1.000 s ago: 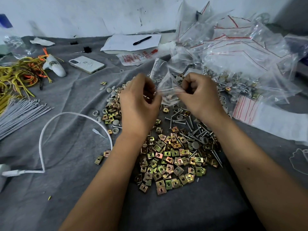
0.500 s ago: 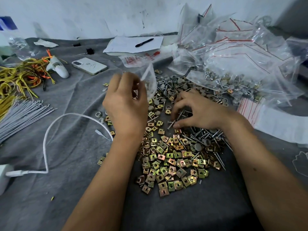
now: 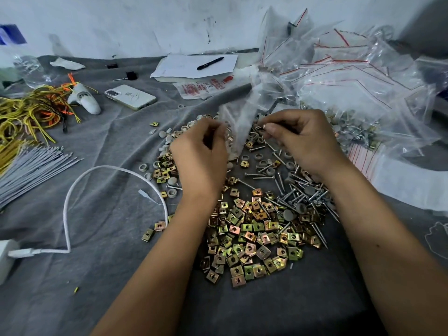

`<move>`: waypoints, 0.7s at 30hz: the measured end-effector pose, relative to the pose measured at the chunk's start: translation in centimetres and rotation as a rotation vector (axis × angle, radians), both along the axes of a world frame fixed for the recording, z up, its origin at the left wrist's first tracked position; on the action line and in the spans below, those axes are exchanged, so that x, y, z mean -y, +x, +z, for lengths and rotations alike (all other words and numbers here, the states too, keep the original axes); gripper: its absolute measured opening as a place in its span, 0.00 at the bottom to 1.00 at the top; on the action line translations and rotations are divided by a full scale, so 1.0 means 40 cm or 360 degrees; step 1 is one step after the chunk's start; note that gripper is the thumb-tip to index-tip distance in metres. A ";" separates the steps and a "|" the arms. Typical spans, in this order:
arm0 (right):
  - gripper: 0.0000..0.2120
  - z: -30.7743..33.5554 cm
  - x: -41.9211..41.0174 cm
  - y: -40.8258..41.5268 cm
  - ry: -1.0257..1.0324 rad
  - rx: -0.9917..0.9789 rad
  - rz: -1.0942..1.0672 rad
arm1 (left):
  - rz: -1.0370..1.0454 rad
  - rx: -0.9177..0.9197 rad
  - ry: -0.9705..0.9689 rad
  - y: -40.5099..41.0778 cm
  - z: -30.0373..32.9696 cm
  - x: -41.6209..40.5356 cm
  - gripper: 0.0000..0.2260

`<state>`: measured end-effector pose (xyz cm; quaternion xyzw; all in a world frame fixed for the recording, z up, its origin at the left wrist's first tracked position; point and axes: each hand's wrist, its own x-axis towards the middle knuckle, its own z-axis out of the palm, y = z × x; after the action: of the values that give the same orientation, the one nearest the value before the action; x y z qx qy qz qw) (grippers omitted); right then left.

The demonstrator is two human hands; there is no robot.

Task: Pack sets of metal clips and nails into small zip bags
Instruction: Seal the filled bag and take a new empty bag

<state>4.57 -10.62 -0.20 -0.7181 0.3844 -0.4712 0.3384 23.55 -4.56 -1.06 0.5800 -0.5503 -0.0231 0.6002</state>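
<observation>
In the middle of the frame the left hand (image 3: 198, 158) holds a small clear zip bag (image 3: 238, 130) by its edge; the fingers are curled around the plastic and the bag stands up between the two hands. The right hand (image 3: 303, 139) is just right of the bag, at its opening. Its thumb and fingers pinch something small and metallic, probably nails (image 3: 263, 126), but it is too small to tell how many.

Below the hands, on the grey cloth (image 3: 101, 282) that covers the bench, lies a wide heap of gold-coloured metal clips (image 3: 252, 238). To the right of it there is a pile of loose nails (image 3: 298, 192), and grey round washers (image 3: 169, 137) are scattered in the centre, above and left of the clips.

In the upper right of the frame lies a big heap of empty zip bags (image 3: 351, 76) with red lines. In the upper centre there is a paper with a black pen (image 3: 209, 63). A white phone (image 3: 131, 97) lies left of centre, yellow and orange wires (image 3: 31, 110) at the left edge, and a white cable (image 3: 72, 190) in the lower left.
</observation>
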 end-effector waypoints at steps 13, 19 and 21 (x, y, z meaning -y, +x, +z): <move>0.03 0.007 -0.032 0.027 -0.0003 0.0253 0.0185 | 0.0314 0.0869 0.0228 -0.023 0.024 -0.029 0.07; 0.03 -0.008 -0.043 0.054 -0.0044 -0.0001 0.0400 | 0.0054 0.0393 0.0437 -0.023 -0.015 -0.007 0.03; 0.04 -0.015 -0.040 0.055 -0.0061 -0.0145 0.0366 | -0.0025 0.0156 0.0499 -0.019 -0.016 -0.004 0.04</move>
<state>6.79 -9.03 -0.80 -0.7845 0.3054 -0.4034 0.3587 22.79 -4.41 -1.71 0.6627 -0.5731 -0.0852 0.4744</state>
